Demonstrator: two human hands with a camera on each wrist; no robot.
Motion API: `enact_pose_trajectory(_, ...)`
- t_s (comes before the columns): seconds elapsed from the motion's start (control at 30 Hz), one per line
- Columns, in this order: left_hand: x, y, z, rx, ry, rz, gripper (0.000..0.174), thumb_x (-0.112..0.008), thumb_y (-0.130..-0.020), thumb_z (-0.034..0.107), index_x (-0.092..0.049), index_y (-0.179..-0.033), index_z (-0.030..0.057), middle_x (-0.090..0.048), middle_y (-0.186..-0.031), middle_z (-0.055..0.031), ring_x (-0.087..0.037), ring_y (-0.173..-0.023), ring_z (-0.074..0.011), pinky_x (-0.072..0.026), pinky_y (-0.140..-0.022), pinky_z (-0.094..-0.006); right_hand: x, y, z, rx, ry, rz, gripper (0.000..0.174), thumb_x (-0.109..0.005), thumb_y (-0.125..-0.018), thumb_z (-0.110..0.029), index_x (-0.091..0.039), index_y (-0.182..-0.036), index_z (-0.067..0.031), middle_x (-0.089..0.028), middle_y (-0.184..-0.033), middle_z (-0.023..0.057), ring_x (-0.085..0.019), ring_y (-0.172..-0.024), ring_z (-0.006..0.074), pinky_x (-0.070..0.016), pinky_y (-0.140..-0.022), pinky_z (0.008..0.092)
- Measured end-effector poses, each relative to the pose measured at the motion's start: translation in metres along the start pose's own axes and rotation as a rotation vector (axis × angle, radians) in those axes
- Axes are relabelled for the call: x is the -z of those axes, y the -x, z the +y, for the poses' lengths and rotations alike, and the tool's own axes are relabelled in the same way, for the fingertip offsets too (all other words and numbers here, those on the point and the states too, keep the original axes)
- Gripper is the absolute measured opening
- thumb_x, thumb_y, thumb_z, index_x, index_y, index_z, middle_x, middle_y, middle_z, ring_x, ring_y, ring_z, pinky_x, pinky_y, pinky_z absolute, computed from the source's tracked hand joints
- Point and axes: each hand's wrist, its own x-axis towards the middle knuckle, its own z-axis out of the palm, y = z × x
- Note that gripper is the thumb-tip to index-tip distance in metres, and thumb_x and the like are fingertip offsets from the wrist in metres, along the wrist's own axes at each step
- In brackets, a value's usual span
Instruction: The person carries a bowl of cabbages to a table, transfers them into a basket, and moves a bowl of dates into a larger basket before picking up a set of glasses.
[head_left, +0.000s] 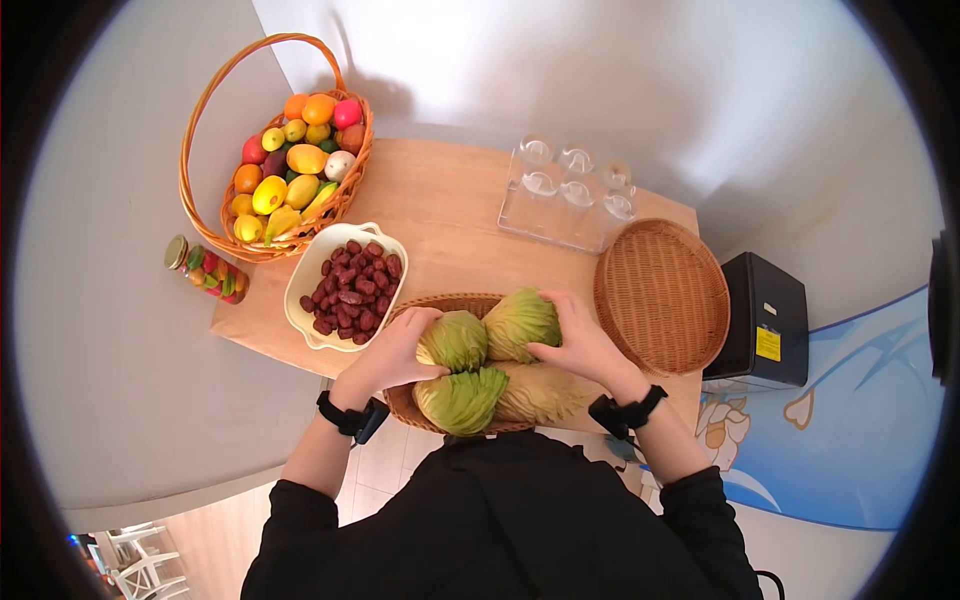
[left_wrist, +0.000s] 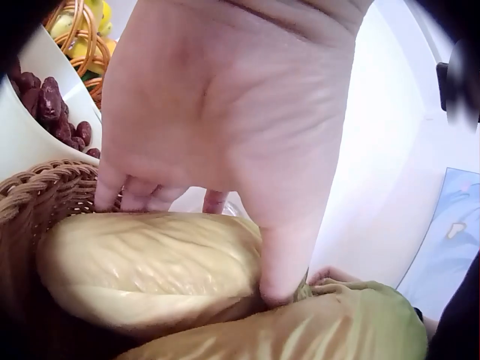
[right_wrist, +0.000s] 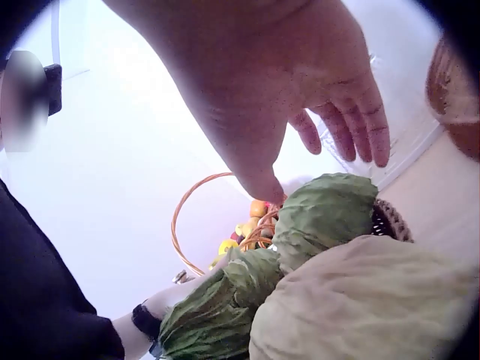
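Several napa cabbages lie close together in an oval wicker basket (head_left: 402,408) at the table's front edge. My left hand (head_left: 397,352) grips the rear left cabbage (head_left: 455,340), its fingers over the far side and its thumb on the near side. In the left wrist view that hand (left_wrist: 225,112) spans the pale cabbage (left_wrist: 157,270). My right hand (head_left: 585,345) is at the rear right cabbage (head_left: 522,325). From the right wrist, this hand (right_wrist: 292,90) shows fairly straight, spread fingers above the leafy green cabbage (right_wrist: 326,214), the thumb tip right at its leaves.
A cream dish (head_left: 300,285) of red dates stands left of the basket. Behind it are a handled fruit basket (head_left: 365,150) and a jar (head_left: 215,277). Clear cups (head_left: 577,190) on a rack, a round wicker tray (head_left: 662,295) and a black box (head_left: 765,300) stand right.
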Motion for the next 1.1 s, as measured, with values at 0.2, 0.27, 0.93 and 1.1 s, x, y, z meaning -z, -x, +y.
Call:
enact_pose_trajectory(0.2,0.005,-0.006,-0.013,0.117,0.197,-0.118,0.081,-0.083,-0.063,0.025,-0.042,-0.128,-0.0002,-0.051,-0.126,-0.0213,-0.049,-0.12,-0.0346,-0.0397,-0.102,-0.0374,0.029,0.05,-0.012,-0.334,-0.031,-0.448,0.077,-0.077,-0.072,-0.029,-0.036,-0.134,-0.0062,-0.047,-0.123,0.0208,-0.057,-0.104,0.0372,-0.0492,-0.088,0.0398)
enact_pose_trajectory(0.27,0.003,-0.008,-0.021,0.101,0.148,-0.133,0.083,-0.083,-0.063,0.024,-0.041,-0.13,0.0,-0.051,-0.128,-0.019,-0.05,-0.121,-0.0325,-0.0396,-0.103,-0.0363,0.022,0.069,-0.021,-0.199,-0.008,-0.396,0.08,-0.077,-0.072,-0.028,-0.035,-0.137,-0.0067,-0.047,-0.123,0.0208,-0.057,-0.102,0.0376,-0.0498,-0.086,0.0409)
enact_pose_trajectory(0.93,-0.021,0.003,-0.016,-0.009,-0.19,0.225,0.086,-0.085,-0.054,0.023,-0.043,-0.126,0.0011,-0.049,-0.123,-0.018,-0.049,-0.115,-0.0357,-0.0428,-0.098,-0.0401,-0.011,0.075,-0.017,-0.094,-0.203,-0.088,0.052,-0.064,-0.078,-0.013,-0.046,-0.127,-0.0056,-0.055,-0.111,0.0193,-0.055,-0.104,0.0362,-0.0465,-0.089,0.0402)
enact_pose_trajectory(1.1,-0.027,0.011,-0.02,0.002,-0.245,0.208,0.081,-0.084,-0.062,0.025,-0.043,-0.128,0.0005,-0.048,-0.125,-0.0182,-0.046,-0.118,-0.0363,-0.0408,-0.1,-0.0403,-0.015,0.086,-0.002,-0.045,0.023,-0.093,0.051,-0.056,-0.078,-0.006,-0.045,-0.128,0.0,-0.054,-0.113,0.0203,-0.053,-0.104,0.0359,-0.0428,-0.093,0.0423)
